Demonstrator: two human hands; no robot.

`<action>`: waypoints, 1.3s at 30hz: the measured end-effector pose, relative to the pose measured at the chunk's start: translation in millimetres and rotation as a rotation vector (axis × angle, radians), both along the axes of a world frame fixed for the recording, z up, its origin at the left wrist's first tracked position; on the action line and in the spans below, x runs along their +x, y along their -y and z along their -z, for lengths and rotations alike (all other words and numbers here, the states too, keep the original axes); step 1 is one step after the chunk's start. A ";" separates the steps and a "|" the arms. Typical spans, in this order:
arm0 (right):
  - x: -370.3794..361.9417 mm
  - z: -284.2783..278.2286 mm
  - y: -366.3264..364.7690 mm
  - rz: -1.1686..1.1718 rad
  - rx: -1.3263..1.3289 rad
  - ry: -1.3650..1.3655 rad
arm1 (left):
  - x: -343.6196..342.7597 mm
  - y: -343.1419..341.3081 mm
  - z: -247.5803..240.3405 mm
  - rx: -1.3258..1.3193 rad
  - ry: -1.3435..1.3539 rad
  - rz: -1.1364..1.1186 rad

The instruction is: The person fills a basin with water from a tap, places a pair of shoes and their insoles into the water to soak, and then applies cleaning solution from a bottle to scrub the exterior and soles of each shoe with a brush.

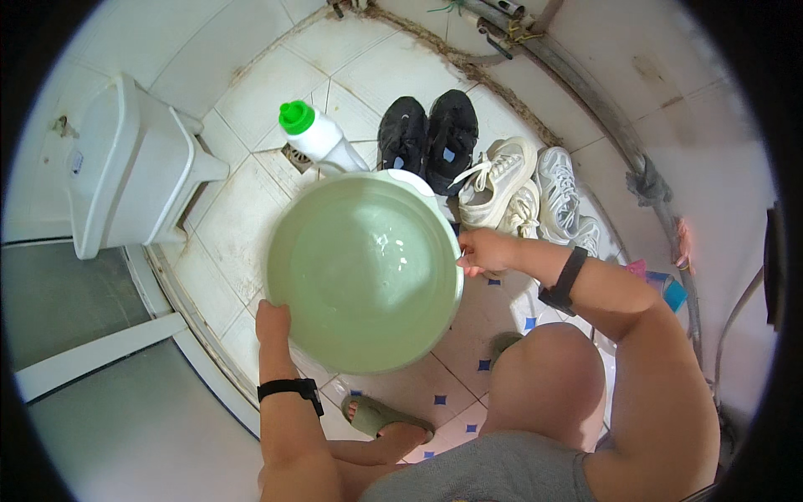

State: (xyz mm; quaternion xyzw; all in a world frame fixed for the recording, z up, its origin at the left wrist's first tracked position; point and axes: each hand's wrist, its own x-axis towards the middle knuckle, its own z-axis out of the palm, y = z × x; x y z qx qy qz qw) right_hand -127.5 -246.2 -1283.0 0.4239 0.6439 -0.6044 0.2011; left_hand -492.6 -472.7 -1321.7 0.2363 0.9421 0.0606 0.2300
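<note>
Black bands on both wrists (289, 388) — grey shorts (493, 468), green slippers (381, 416).

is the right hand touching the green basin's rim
Touching: the head view shows the right hand pinching the green basin at its right rim; the left hand grips the opposite edge.

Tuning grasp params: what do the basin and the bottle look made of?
Basin: looks like plastic, pale green and smooth, with a thin rolled rim and a soft sheen; both the left hand and right hand grip its rim. Bottle: probably plastic, glossy white body with a bright green cap.
</note>
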 end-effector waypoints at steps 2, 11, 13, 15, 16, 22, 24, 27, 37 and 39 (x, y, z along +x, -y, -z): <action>-9.1 -24.6 -9.5 -0.355 0.575 -0.029 | 13.2 -24.3 -37.2 -0.076 -0.315 -0.061; 9.9 -5.4 -27.2 -0.232 1.074 0.233 | 170.0 -113.4 -47.1 0.539 0.323 0.775; 16.5 -9.1 -38.4 -0.184 0.998 0.057 | 182.3 -108.9 -44.7 0.530 0.380 0.804; 21.3 -40.1 -50.2 -0.102 0.981 -0.061 | 181.8 -102.1 -56.6 0.472 0.794 0.550; 21.3 -66.4 -53.4 0.015 0.848 -0.121 | 179.3 -100.6 -62.8 0.482 0.792 0.521; -16.1 -179.9 -10.7 -0.056 0.822 -0.516 | 135.4 -113.0 -92.9 0.454 1.638 0.035; -41.8 -189.0 6.2 -0.306 0.904 -0.704 | 129.6 -112.7 -108.2 0.611 2.033 -0.069; -77.7 -178.2 37.0 -0.318 0.764 -0.867 | 119.0 -104.8 -111.0 0.808 2.053 -0.304; -59.1 -76.6 23.3 0.032 0.796 -0.227 | 65.1 -64.2 -51.2 0.654 1.268 -0.084; -44.1 -42.2 22.6 0.203 0.800 0.074 | 64.8 -56.4 -28.5 0.364 0.792 0.213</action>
